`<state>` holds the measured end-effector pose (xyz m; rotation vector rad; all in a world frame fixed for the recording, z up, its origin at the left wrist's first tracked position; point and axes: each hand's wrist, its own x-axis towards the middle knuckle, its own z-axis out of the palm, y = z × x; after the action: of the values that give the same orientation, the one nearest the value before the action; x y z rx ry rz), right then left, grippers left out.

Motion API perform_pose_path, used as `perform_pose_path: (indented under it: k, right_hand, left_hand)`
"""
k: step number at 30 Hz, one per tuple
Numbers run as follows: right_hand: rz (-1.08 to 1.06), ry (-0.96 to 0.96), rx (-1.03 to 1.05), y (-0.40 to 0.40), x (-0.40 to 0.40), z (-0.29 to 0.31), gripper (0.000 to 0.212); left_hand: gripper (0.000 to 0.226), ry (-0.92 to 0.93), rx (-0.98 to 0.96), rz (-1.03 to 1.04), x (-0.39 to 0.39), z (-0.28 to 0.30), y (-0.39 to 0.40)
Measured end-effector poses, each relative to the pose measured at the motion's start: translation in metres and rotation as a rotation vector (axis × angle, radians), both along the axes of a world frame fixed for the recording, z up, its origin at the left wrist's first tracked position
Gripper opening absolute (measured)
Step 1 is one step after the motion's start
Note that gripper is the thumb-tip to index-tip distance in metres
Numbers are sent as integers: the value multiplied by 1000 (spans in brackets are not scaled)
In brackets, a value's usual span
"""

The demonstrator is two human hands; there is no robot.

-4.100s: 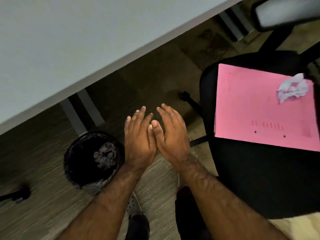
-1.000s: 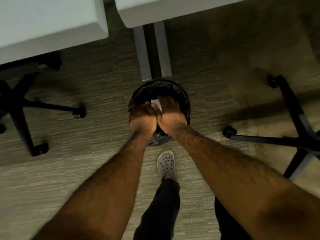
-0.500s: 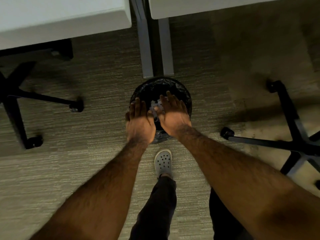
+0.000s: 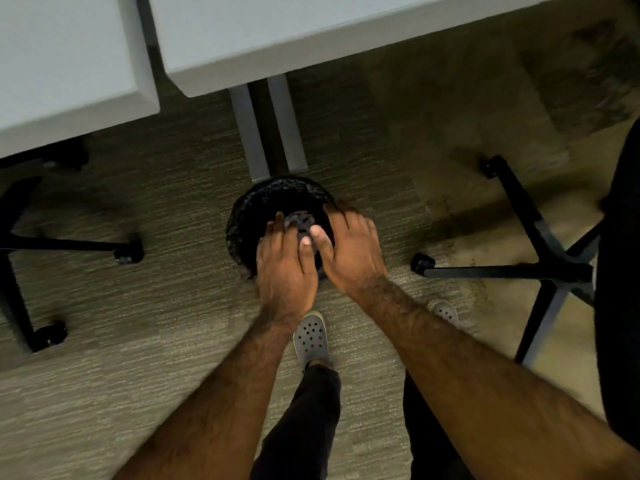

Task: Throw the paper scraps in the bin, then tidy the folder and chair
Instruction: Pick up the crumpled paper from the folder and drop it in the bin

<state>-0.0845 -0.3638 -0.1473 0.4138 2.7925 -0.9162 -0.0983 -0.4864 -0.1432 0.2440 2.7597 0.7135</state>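
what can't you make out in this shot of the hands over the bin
- Head view: most of the bin interior, covered by the left hand and right hand.
- The scraps between the fingers: dark, blurred, count unclear.
- The chair seat, cut off by the right edge.
- Both palms face down, so any leftover paper is hidden.

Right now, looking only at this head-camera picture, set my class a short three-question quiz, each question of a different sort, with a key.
1. True or false: both hands are over the bin.
2. Multiple choice: the bin stands nearest to A) the table leg, B) the chair base, C) the grey shoe.
3. Short answer: what shows inside the bin, between the left hand and the right hand?

Key: 1 true; 2 A; 3 crumpled paper scraps.
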Motion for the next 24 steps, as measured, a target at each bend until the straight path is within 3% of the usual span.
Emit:
perform_pose_path:
  k: [8, 18, 24]
  right_hand:
    - [-203, 194, -87, 77, 36, 49, 56]
    - [-541, 554, 54, 222, 72, 119, 43]
    - [-742, 533, 147, 308, 115, 125, 46]
  left_hand:
    - [41, 20, 178, -107, 22, 37, 84]
    - [48, -35, 304, -450, 48, 90, 234]
    - [49, -66, 376, -540, 77, 102, 322]
